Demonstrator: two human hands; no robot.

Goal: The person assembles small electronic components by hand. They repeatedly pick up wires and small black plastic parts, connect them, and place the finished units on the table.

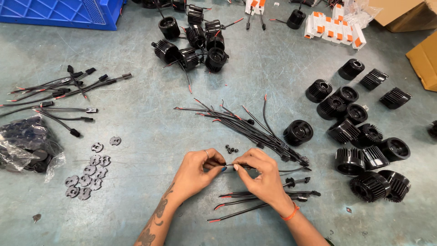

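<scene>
Left hand (198, 167): fingertips pinched on the end of a black wire lead (255, 167).
Right hand (260, 172): fingers closed on the same lead, just beside the left.
Lead axis: horizontal, trailing right toward the wire bundle (255, 130).
Nearby: small black grommets (231, 149), finned heat sinks (364, 155).

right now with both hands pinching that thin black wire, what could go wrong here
1. The left hand and right hand pinch one thin black wire between fingertips; a hard tug might kink it or bare its red tip.
2. The tiny black pieces lie loose just above the hands; a knuckle could scatter them.
3. The wire bundle lies close by the right hand and could snag and drag along.
</scene>
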